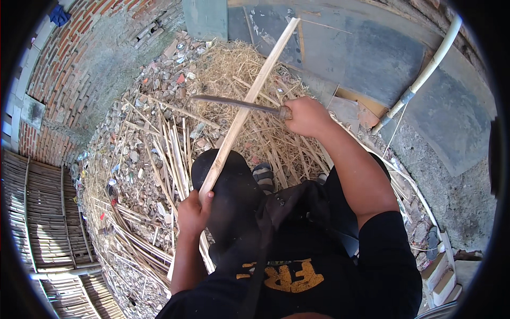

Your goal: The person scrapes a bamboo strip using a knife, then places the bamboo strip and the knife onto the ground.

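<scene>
My left hand (193, 213) is closed round the lower end of a long, pale bamboo slat (229, 142), which slants up and away to the right. In my right hand (308, 116) is the short wooden handle of a long knife (220, 100) with a dark, narrow blade. The blade points left and lies across the slat, a little above its middle. A thin sliver (325, 25) sticks out from the slat's far end. Below the slat's near part is my dark-clad knee (228, 170).
Thin split bamboo strips (172, 154) lie on the rubble to my left. A heap of pale shavings (228, 64) spreads ahead. Grey panels (361, 53) and a white pipe (425, 74) stand at the right. A brick wall (69, 80) and bamboo slatting (48, 212) are at the left.
</scene>
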Available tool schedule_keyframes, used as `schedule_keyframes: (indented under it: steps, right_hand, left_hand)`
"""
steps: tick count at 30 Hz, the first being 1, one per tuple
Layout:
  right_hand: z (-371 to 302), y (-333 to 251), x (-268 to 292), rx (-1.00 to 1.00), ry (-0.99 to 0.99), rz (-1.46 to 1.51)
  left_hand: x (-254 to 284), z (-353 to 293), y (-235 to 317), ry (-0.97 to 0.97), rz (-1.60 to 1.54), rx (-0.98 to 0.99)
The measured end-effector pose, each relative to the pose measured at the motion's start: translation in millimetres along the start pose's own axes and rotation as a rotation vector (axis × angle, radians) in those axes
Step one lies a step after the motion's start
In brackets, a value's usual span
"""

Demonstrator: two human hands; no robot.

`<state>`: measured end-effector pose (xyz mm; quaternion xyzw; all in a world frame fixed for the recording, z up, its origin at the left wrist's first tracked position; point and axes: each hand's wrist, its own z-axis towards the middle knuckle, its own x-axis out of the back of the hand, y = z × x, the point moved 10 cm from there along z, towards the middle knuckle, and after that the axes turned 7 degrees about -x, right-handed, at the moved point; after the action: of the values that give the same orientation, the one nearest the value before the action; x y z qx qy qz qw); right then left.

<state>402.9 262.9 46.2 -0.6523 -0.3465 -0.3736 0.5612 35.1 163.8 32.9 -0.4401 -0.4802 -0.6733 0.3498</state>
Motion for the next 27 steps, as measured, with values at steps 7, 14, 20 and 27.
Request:
schedule_keyframes:
  steps: [7, 14, 20, 27]
  right_hand:
    - [14, 11, 8, -0.012, -0.031, 0.002]
    - [15, 25, 3, -0.065, 0.082, 0.005]
    - [-15, -35, 1, 0.147, -0.012, -0.239]
    - [21, 43, 15, -0.082, 0.146, -0.032]
  left_hand:
    - [6, 1, 5, 0.028, 0.046, -0.017]
    - [3, 6, 3, 0.021, 0.040, -0.036]
    - [4, 6, 0, 0.003, 0.038, 0.002]
    - [4, 11, 6, -0.024, 0.068, -0.004]
